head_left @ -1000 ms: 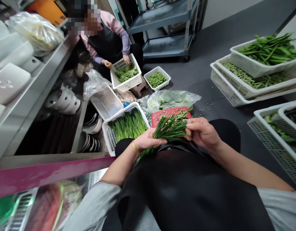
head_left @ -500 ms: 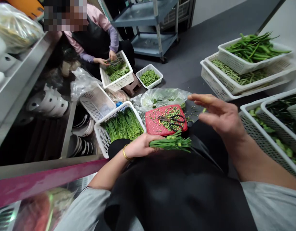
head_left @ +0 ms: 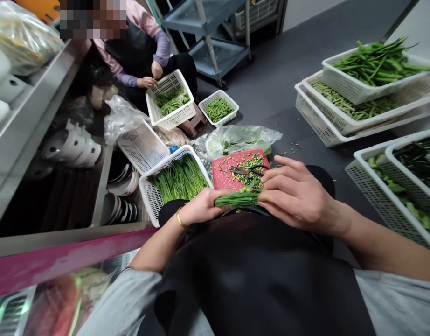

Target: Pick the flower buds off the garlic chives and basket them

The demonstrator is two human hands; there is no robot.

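Observation:
My left hand (head_left: 205,205), a gold bangle on its wrist, is closed round a bunch of green chives (head_left: 236,199) held level above my lap. At the bunch's right end, my right hand (head_left: 295,193) has its fingers bent and closed over the tips; what lies under them is hidden. Just beyond the bunch is a red tray (head_left: 222,175) strewn with short green trimmings. A pair of scissors (head_left: 248,171) with black handles lies on it, partly behind my right fingers. More long chives (head_left: 180,179) fill a white basket (head_left: 150,205) to the left.
Opposite, a person (head_left: 134,51) handles green pods over a white basket (head_left: 175,122). A smaller basket of pods (head_left: 218,111) stands on the floor. Clear plastic bags (head_left: 243,140) lie behind the tray. Stacked vegetable baskets (head_left: 355,93) stand right, a metal shelf (head_left: 36,107) left, a cart (head_left: 218,56) behind.
My right hand has come down and left from the open air to the tips of the chives, its fingers closing there. My left hand keeps its hold, almost unmoved.

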